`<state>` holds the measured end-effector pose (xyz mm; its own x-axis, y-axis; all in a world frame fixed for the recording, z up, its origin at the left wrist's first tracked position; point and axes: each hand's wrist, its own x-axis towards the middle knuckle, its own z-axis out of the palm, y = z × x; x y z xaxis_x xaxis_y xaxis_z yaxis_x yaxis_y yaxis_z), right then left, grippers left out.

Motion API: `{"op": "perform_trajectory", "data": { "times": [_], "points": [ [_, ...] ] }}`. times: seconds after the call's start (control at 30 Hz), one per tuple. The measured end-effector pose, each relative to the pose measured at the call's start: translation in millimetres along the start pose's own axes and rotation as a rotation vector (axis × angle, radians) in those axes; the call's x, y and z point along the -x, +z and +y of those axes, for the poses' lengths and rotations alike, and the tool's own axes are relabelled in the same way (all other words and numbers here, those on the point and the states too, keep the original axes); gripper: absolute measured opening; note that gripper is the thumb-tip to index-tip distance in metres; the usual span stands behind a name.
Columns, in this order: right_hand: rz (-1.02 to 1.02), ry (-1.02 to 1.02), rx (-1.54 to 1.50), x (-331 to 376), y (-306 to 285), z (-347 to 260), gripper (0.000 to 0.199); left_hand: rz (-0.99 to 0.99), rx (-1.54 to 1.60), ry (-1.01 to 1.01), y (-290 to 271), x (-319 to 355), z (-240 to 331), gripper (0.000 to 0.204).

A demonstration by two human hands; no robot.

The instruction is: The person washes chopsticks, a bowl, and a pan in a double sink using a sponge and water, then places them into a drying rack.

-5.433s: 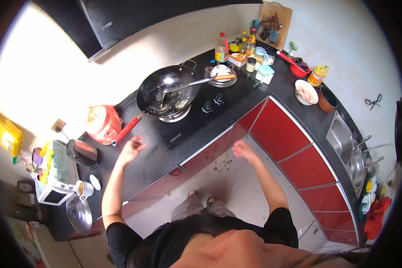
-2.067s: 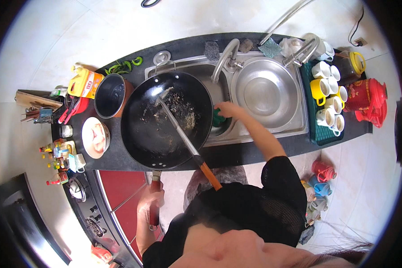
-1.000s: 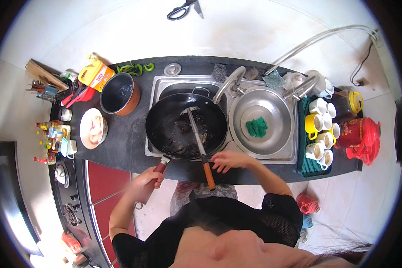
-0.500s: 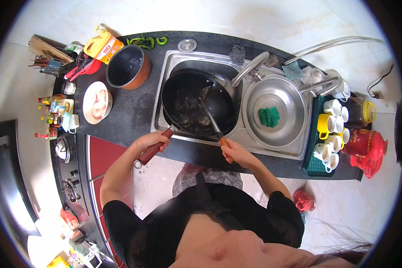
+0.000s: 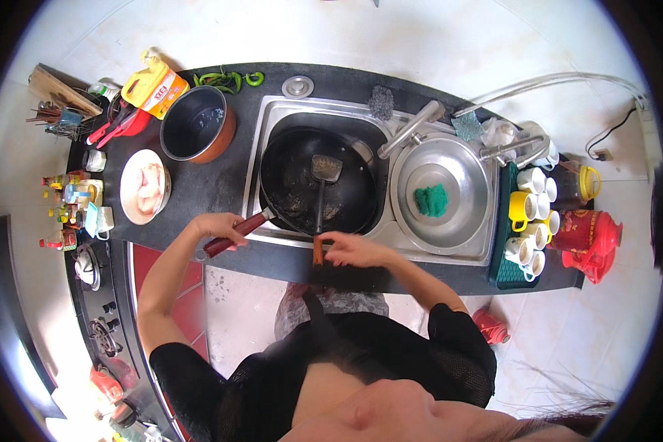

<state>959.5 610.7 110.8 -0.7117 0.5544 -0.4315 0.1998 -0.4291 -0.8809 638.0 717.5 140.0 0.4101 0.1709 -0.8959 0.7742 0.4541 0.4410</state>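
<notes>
A black wok (image 5: pixel 291 158) sits tilted in the left sink basin, with a little dark residue inside. My left hand (image 5: pixel 221 230) is closed round its reddish wooden handle (image 5: pixel 237 234) over the counter's front edge. A metal spatula (image 5: pixel 325 168) lies in the wok, its blade up the far side and its orange wooden grip (image 5: pixel 317 252) pointing toward me past the near rim. My right hand (image 5: pixel 355 251) is just right of that grip, fingers loosened and extended, fingertips at or very close to it.
In the right basin, a metal bowl (image 5: pixel 470 173) holds a green cloth (image 5: pixel 431 200). Faucets (image 5: pixel 412 131) rise behind the basins. Several cups stand on a green tray (image 5: pixel 504 221) at right. Left are a pot (image 5: pixel 215 144), a bowl of pale meat (image 5: pixel 146 186) and an oil jug (image 5: pixel 153 85).
The spatula has turned from slanting to nearly straight toward me, blade now face up. My right hand has loosened from its grip. My left hand stays on the wok handle; the view has shifted slightly.
</notes>
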Motion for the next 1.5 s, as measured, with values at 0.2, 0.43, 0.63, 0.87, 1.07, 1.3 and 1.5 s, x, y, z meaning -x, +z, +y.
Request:
{"op": "perform_trajectory", "data": {
  "times": [0.2, 0.43, 0.63, 0.87, 1.07, 1.3, 1.5],
  "points": [
    [1.134, -0.318, 0.957, -42, -182, 7, 0.045, 0.717, -0.893, 0.066, 3, 1, -7, 0.031],
    [1.278, 0.009, 1.076, -89, -258, 7, 0.048, 1.027, -0.993, 0.129, 30, 13, 10, 0.039],
    [0.784, -0.349, 0.378, -79, -185, 39, 0.037, 1.265, -0.62, 0.58, 82, 11, 23, 0.055],
    [1.493, -0.395, 1.084, 20, -195, 2, 0.023, 1.637, -0.185, 0.422, 83, 48, -16, 0.03],
    [1.36, -0.303, 0.987, -5, -213, 82, 0.025, 1.859, -0.092, 0.466, 92, 40, -15, 0.023],
    [1.528, -0.394, 0.461, -1, -210, 59, 0.023, 0.81, 0.726, 0.498, 149, -34, 4, 0.015],
    [1.359, -0.366, 1.057, -15, -177, 105, 0.021, 0.007, 0.767, 0.309, 251, -157, 79, 0.038]
  ]
}}
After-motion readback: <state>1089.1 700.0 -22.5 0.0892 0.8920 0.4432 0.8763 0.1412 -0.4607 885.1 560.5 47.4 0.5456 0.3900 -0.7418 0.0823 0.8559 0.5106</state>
